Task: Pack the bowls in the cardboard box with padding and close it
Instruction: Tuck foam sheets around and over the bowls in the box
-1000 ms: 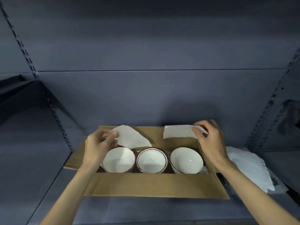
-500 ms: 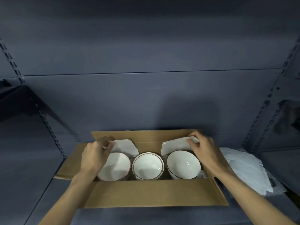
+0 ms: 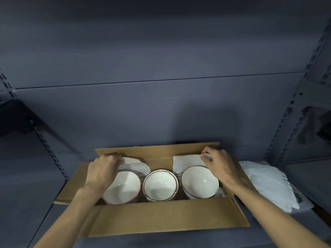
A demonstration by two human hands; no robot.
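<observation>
My left hand (image 3: 102,169) grips a white padding piece (image 3: 136,166) behind the left bowl (image 3: 121,187), fingers curled over its top edge. My right hand (image 3: 220,165) pinches a second padding sheet (image 3: 188,162) behind the right bowl (image 3: 199,182). Middle bowl (image 3: 160,185) sits between them, all three in a row, upright, inside the open box (image 3: 166,217). Box flaps spread out, far flap up. Box rests on a grey shelf (image 3: 35,194). Pile of white wrap (image 3: 268,183) lies just right of the box.
</observation>
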